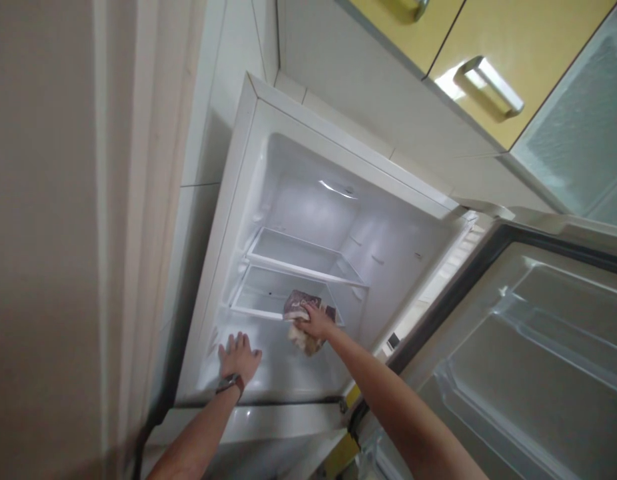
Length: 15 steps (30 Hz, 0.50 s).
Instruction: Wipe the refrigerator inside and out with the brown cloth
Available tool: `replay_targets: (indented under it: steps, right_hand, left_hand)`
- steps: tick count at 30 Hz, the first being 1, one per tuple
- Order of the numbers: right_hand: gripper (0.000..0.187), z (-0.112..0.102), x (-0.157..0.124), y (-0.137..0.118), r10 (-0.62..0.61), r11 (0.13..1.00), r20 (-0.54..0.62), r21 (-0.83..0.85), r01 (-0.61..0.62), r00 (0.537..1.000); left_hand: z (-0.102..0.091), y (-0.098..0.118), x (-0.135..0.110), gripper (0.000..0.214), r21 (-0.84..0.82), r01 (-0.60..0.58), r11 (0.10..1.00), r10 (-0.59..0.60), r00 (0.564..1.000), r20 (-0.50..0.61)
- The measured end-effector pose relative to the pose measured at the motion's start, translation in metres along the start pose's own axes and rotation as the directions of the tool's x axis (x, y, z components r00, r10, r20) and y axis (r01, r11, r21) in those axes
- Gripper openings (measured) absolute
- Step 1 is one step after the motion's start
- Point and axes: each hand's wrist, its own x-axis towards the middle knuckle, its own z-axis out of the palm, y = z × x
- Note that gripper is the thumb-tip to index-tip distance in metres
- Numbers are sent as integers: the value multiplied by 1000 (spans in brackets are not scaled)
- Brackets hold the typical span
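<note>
A brown and cream cloth [299,303] is bunched under my right hand [317,323], whose fingers are closed on it. It lies at the front edge of the lower glass shelf [261,288] inside the fridge [413,240], and its pale part hangs below that edge. My left hand [240,360], with a watch [230,383] on the wrist, is spread out low in the fridge near its left wall. The fingers are apart and hold nothing. Whether the left palm touches the surface I cannot tell.
An upper glass shelf [298,250] spans the fridge above the lower one. The fridge door [553,333], with clear racks, stands open at the right. Yellow cabinets [533,47] with metal handles hang overhead. A pale door frame [143,200] rises close at the left.
</note>
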Motion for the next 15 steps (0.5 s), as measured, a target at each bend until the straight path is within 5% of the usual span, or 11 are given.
replay_targets:
  steps: [4,7,10,12,15]
  right_hand:
    - [61,21,-15,-5,15,996,-41,88,-12,999]
    - [50,16,-27,-8,47,971,-85,237,-26,995]
    - [58,12,-56,-15,79,912,-142,409,-15,987]
    - [70,15,-89,-17,128,830,-153,557,-21,980]
    - [78,23,-150,-14,210,580,-110,814,-33,971]
  left_hand:
    - [3,0,1,72,-24,4,1000,-3,1000,13]
    - [5,-2,4,74,-62,11,998,-10,1000,12]
    - [-1,-3,3,66,-217,-4,976,2,1000,-9]
    - [-11,-3,-4,55,-435,-36,900,22,999,-38]
    - [-35,2,-28,49,-625,-57,778,8,997,-80]
